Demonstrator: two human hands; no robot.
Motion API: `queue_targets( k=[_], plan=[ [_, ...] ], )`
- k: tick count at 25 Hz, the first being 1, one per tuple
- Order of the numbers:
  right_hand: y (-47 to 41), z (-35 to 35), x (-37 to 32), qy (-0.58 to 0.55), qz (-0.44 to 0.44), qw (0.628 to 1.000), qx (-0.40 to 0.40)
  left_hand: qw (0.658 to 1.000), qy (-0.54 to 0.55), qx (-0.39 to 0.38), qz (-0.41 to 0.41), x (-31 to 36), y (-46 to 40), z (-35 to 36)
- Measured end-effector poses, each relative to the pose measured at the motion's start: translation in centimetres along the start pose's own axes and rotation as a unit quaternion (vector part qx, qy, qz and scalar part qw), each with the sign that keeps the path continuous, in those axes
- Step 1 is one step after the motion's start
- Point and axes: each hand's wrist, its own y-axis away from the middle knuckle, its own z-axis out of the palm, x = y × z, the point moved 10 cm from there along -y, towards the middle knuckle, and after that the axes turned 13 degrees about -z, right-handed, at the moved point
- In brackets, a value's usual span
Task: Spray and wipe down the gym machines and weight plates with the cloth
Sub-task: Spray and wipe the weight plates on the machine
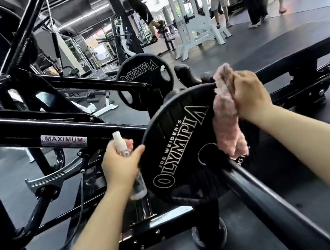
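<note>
Left hand [120, 165] grips spray bottle [120, 145], thumb on near plate [181, 144] rim; right hand [249, 95] clamps pink cloth [226, 119] against plate's far edge; plate sits between hands

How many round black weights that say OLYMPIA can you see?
2. The near weight plate sits between the hands, with the pink cloth against its right edge. The far weight plate stands behind it, up and left. Others may be hidden.
</note>
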Motion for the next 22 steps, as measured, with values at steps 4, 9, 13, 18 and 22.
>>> queue_targets(
  k=[4, 9, 13, 18, 22],
  plan=[
    [-3.2, -1.3, -5.7, -0.136, 0.018, 0.989, 0.053, 0.994, -0.049, -0.035, 0.087, 7.6, -0.3, 2.4],
    [0.8, 3.4, -15.1, 0.012, -0.216, 0.976, -0.003, 0.979, -0.169, -0.028, 0.114, 9.5, 0.3, 5.9],
    [-0.7, 3.5, -11.1, 0.067, -0.275, 0.959, 0.012, 0.982, -0.152, -0.051, 0.102, 9.1, 0.0, 5.6],
    [-1.6, 3.1, -6.7, 0.013, -0.161, 0.987, -0.007, 0.983, -0.142, -0.07, 0.093, 8.9, -0.2, 5.6],
    [-1.5, 4.0, -0.1, 0.046, -0.076, 0.986, -0.139, 0.983, -0.14, -0.078, 0.092, 8.8, -0.2, 5.7]
  ],
)
